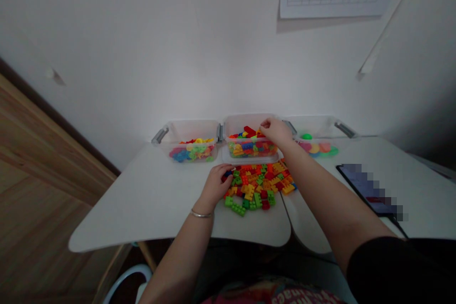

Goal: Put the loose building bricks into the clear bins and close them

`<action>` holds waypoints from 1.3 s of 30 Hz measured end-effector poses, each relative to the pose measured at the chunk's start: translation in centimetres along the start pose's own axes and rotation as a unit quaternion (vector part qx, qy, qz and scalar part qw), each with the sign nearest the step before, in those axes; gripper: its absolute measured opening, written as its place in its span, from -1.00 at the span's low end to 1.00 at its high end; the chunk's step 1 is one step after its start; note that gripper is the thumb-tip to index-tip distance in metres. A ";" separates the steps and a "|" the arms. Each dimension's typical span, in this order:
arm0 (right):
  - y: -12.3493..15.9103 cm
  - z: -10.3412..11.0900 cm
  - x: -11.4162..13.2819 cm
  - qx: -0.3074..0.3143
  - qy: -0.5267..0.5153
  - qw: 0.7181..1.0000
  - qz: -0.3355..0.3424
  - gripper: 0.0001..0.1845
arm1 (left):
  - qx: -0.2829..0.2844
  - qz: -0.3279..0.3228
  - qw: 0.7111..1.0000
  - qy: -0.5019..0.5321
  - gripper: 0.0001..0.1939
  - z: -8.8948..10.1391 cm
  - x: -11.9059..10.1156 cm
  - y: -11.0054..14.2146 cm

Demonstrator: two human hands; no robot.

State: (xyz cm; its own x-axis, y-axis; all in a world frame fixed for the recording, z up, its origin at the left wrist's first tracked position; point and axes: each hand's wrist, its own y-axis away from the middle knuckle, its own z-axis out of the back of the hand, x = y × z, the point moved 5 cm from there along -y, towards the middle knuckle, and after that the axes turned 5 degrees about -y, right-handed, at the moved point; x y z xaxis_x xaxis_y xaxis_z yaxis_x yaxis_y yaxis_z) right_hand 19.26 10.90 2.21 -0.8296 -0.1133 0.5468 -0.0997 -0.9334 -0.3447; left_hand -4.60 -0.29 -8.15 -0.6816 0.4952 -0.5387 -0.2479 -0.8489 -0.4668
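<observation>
Two grips (213,183), one brick pile (249,192), three bins (240,124)

Toy building bricks (249,192) spread on bench (142,204) | left grip (214,183) placed at their edge | right grip (278,131) held over middle clear bin (245,121)

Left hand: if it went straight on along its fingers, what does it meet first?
The loose pile of toy blocks, right at the fingertips of the left hand; depth is unclear, so they may already be touching.
</observation>
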 end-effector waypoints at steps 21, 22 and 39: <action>18.1 -5.2 2.1 0.121 -0.079 0.966 0.214 -0.67 | -0.012 -0.008 1.000 0.002 -0.72 -0.3 0.3 0.0; 18.3 -5.4 2.0 0.121 -0.071 0.967 0.211 -0.66 | -0.011 -0.008 1.000 0.001 -0.72 -0.3 0.3 0.0; 18.6 -5.8 1.5 0.075 -0.071 0.974 0.203 -0.83 | -0.010 -0.006 1.000 0.002 -0.71 0.0 0.0 0.0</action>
State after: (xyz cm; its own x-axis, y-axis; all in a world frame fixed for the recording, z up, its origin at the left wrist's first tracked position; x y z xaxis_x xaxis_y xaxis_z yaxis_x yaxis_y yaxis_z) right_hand 13.04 -4.63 -7.78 -0.6983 -0.5191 0.4928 0.3110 -0.8402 -0.4443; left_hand -4.58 -0.26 -8.16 -0.6765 0.5060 -0.5350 -0.2427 -0.8391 -0.4868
